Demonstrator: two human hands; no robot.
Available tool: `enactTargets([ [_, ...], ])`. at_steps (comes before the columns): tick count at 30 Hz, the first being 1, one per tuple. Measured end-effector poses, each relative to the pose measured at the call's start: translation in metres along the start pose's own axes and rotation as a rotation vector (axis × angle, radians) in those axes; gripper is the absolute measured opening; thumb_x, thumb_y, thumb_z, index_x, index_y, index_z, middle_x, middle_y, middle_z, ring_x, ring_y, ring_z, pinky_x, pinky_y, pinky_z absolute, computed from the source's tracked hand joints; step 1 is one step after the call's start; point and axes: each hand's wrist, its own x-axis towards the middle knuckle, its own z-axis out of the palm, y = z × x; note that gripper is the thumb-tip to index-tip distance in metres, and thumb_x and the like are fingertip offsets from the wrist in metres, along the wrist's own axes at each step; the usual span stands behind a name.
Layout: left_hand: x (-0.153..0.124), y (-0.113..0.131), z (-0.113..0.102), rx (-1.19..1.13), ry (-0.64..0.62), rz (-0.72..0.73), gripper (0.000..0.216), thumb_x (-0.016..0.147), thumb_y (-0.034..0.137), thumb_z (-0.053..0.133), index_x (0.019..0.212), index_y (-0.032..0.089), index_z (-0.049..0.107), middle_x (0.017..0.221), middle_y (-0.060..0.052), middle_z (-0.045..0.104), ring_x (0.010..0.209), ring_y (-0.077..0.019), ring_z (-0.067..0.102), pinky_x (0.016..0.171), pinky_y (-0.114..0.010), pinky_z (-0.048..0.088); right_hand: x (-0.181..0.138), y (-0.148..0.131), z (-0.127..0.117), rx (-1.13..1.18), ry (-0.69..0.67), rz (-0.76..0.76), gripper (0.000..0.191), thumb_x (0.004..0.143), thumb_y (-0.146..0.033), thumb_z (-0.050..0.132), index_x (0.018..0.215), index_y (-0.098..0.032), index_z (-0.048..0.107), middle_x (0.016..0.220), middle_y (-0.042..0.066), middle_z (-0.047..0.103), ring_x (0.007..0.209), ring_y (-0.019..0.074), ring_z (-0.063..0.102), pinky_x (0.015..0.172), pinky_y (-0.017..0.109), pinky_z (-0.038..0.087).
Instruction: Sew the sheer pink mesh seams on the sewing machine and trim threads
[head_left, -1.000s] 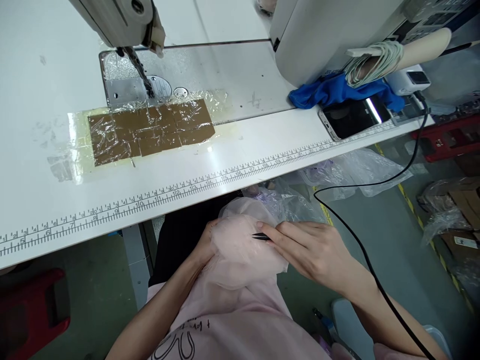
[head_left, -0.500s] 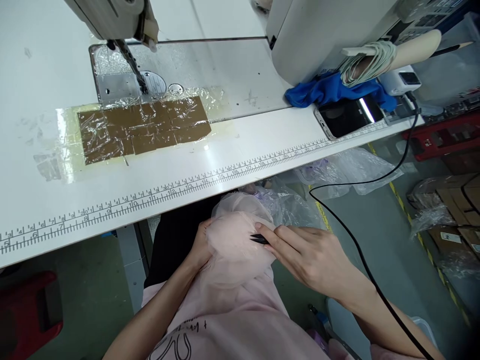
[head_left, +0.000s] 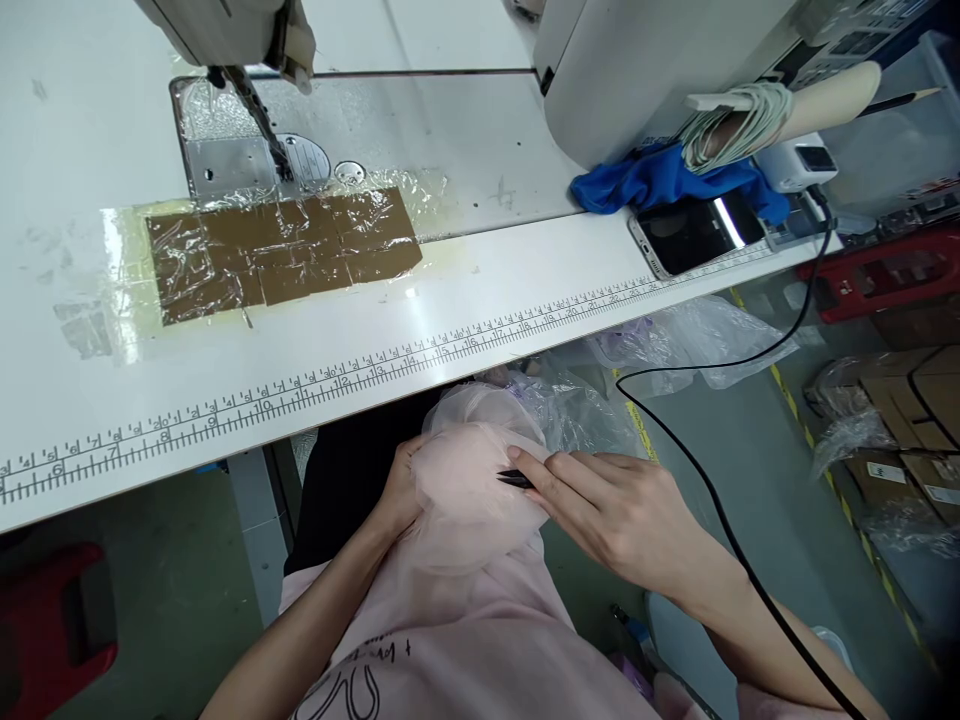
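A bunch of sheer pale pink fabric (head_left: 469,490) lies over my lap, just in front of the table edge. My left hand (head_left: 405,490) grips it from the left side, the fingertips hidden behind the cloth. In my right hand (head_left: 619,515) is a small black pointed tool, which looks like thread snips or tweezers (head_left: 514,479). Thumb and fingers close round it, and its tip is against or just over the middle of the fabric. Most of the tool is covered by the fingers.
Beyond the ruler-marked table edge (head_left: 337,385) stands a sewing machine (head_left: 247,30), with brown tape (head_left: 285,250) before its needle plate. A phone (head_left: 694,235) and blue cloth (head_left: 667,175) lie at the right. A black cable (head_left: 701,470) hangs past my right arm. Plastic bags (head_left: 675,340) are under the table.
The view has shifted slightly. Both hands, the fabric and the black tool hold almost the same position as before.
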Motion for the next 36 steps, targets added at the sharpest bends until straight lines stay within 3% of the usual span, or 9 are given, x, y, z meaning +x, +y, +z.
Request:
enactTargets([
  [7,0.0002,-0.0033,-0.0023,0.014,-0.041,0.027,0.025,0.069,0.032,0.075,0.069,0.013,0.058,0.064,0.004,0.052,0.056,-0.0079,0.045,0.054,-0.022,0.038,-0.0001,0.0007,-0.0017,0.001,-0.008,-0.004,0.029,0.094,-0.017,0.055,0.121,-0.008,0.058,0.072,-0.001,0.061,0.058,0.0093,0.052,0.052,0.027,0.035],
  [18,-0.0002,0.0029,0.0017,0.005,-0.007,-0.026,0.019,0.055,0.024,0.076,0.06,0.015,0.061,0.061,0.001,0.053,0.058,-0.012,0.046,0.055,-0.025,0.037,-0.0002,-0.0007,0.003,0.02,0.0,-0.014,0.031,0.092,-0.014,0.055,0.122,-0.009,0.057,0.071,0.0,0.06,0.058,0.0092,0.052,0.052,0.025,0.036],
  [36,-0.0002,0.0058,0.0031,-0.008,-0.008,-0.074,0.026,0.053,0.032,0.079,0.06,0.015,0.06,0.059,0.002,0.049,0.056,-0.0099,0.041,0.053,-0.023,0.034,-0.0033,0.0014,0.0041,0.097,0.067,0.007,0.029,0.092,-0.014,0.056,0.121,-0.011,0.056,0.069,-0.003,0.058,0.057,0.0083,0.051,0.055,0.024,0.039],
])
